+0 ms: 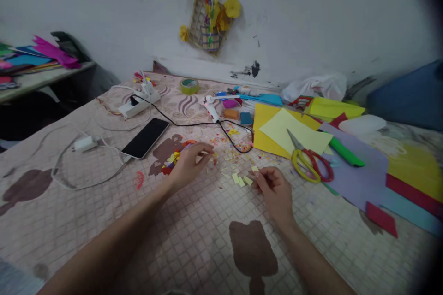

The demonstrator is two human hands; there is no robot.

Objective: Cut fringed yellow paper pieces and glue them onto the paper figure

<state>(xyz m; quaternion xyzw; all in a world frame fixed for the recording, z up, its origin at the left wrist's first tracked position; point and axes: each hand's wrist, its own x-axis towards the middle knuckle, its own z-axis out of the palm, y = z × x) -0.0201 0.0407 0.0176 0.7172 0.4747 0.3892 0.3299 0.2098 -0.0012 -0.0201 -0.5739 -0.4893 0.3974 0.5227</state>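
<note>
In the head view, the table [194,239] bore work that looked part-way along. The right hand [277,193] pinched a small pale yellow piece [255,169] between thumb and fingertips, right of the table's middle. Just beside it lay a few loose pale yellow pieces [241,181], apparently already cut.

The left hand [189,162] bent over the table, left of its middle, its fingers curled; whether they gripped anything could not be told. Partly behind it sat a heap of coloured pieces [170,162], red, yellow and purple, which suggested other colours had been cut too.

Toward the right edge, the pale yellow sheet [280,130] lay on a deeper yellow sheet [265,136], with much of it seemingly uncut. The scissors [303,151] rested partly on it, held by neither hand. Toward the far edge, the glue gun [212,109] lay untouched among scraps; no joined-up piece could be made out beside the hands.
</note>
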